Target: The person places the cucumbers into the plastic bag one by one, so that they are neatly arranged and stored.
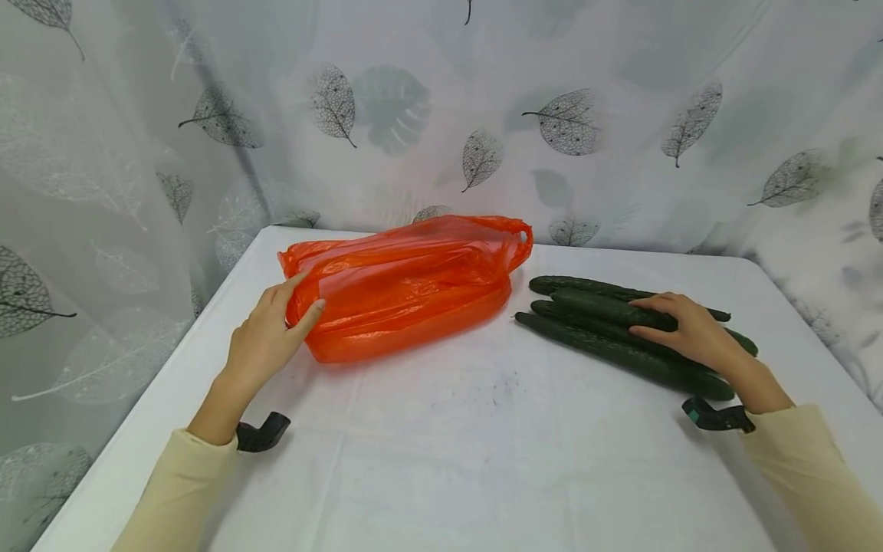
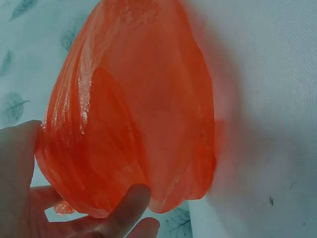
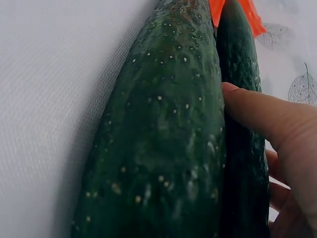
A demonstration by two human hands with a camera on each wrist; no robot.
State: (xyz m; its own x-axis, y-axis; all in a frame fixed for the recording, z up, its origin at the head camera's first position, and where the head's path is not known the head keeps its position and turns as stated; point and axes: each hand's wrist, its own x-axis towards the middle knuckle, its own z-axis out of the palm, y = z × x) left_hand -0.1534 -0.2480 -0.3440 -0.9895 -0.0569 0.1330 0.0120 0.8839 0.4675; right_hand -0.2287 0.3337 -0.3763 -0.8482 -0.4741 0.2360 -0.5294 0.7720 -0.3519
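Orange plastic bag (image 1: 407, 295): left hand (image 1: 262, 337) at end, fingers apart. Right hand (image 1: 697, 333): fingers clamped on uppermost cucumber (image 1: 596, 304); we advise level lift.

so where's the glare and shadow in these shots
Head view: even light, pale glare on the bag; left wrist view: dimmer, bluish, shine streaks down the bag's left side, reddish shadow on the table to its right; right wrist view: soft shadow along the near cucumber's left edge.
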